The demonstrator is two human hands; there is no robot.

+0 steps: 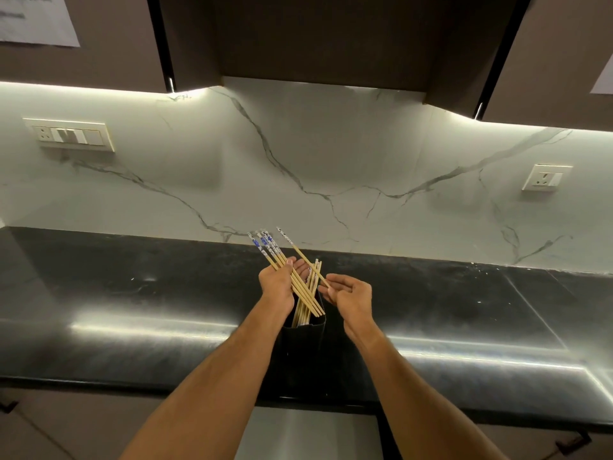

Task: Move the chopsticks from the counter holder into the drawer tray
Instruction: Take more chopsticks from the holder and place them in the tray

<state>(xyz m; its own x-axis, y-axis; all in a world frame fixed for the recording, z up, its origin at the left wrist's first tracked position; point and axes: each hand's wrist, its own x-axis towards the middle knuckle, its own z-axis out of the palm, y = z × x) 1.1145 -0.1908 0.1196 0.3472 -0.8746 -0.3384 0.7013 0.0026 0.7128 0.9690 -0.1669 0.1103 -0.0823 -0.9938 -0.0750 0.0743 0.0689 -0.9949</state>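
A: Status?
B: I note the left hand (277,283) gripping a chopstick bundle (292,280) above the black holder (303,346); right hand (348,293) pinches one chopstick (303,257).
A: Next?
B: I judge: add it, clear the remainder.

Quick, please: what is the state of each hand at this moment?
Left hand: grip closed on a bundle of bamboo chopsticks with blue-white patterned tops.
Right hand: pinching one single bamboo chopstick.
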